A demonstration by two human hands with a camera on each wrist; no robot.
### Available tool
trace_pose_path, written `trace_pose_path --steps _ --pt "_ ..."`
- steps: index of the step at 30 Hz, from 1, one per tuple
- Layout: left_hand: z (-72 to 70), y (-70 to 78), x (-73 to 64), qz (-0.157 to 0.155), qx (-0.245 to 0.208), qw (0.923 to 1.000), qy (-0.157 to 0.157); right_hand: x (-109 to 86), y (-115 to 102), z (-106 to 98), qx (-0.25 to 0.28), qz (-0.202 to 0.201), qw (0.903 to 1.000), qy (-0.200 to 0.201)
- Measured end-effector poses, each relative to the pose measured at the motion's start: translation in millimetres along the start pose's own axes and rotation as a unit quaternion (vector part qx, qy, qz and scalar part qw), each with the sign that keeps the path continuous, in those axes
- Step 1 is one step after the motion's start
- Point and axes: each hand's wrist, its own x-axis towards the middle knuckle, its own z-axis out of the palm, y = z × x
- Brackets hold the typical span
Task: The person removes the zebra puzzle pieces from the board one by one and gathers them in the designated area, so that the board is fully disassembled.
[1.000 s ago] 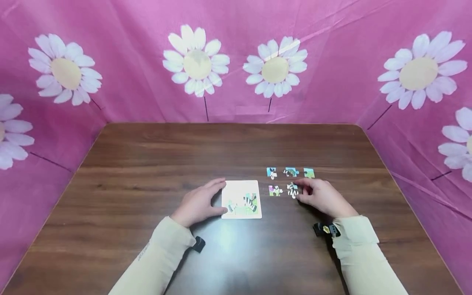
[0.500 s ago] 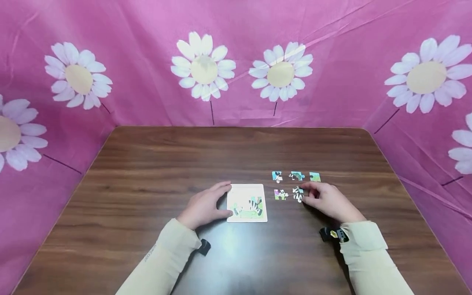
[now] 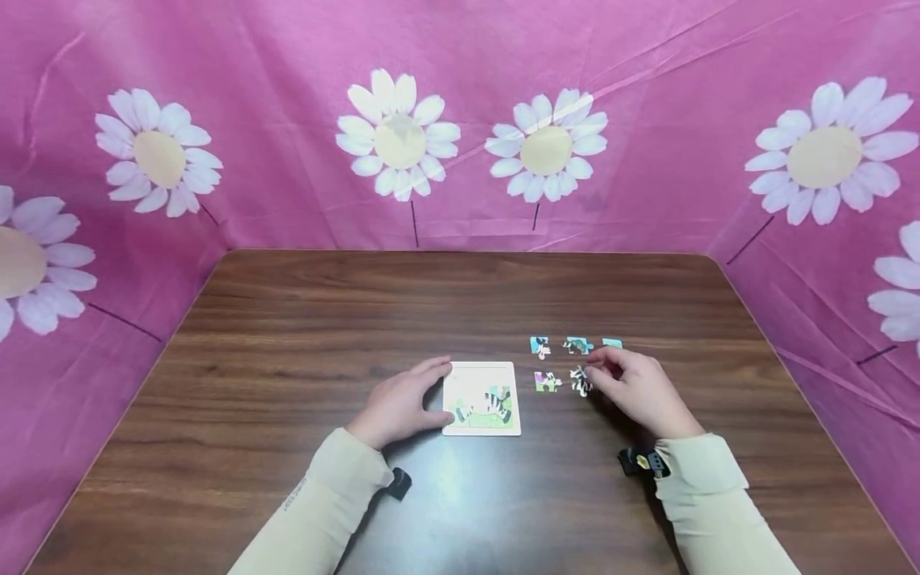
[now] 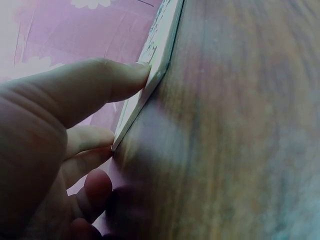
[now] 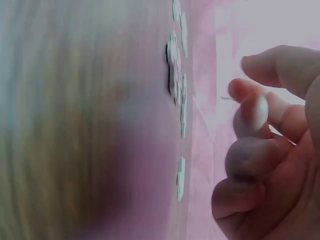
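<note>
A square, pale puzzle board (image 3: 480,375) lies flat on the table, with several zebra pieces fitted in its lower part. My left hand (image 3: 402,403) holds its left side, thumb at the near corner and fingers at the far one. In the left wrist view the thumb (image 4: 115,80) presses the edge of the board. Just right of a black-and-white striped puzzle piece (image 3: 579,382), my right hand (image 3: 643,391) hovers with bent fingers. The right wrist view shows the fingers (image 5: 250,160) and thumb apart, nothing between them, away from the loose pieces (image 5: 173,70).
More loose pieces lie right of the board: a pink-and-green one (image 3: 546,382), a blue one with zebra parts (image 3: 540,346), a blue-green one (image 3: 577,345) and one partly hidden by my right hand (image 3: 612,343). A pink flowered curtain (image 3: 474,216) stands behind the brown table (image 3: 359,303).
My right hand has risen slightly off the striped piece, its thumb and forefinger drawing nearer each other. It now covers part of the upper right piece. The left hand keeps its place on the board.
</note>
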Motion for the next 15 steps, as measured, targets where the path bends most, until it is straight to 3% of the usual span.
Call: trace_pose_path --steps 5,15 --pt "-0.8 0.3 -1.0 -0.001 0.002 1.0 0.004 1.8 -11.8 7.9 0.021 -0.018 0.9996 0.011" --pt "1.6 0.8 0.9 -0.002 -0.002 1.0 0.005 4.5 -33.7 21.9 0.029 -0.042 0.9986 -0.01"
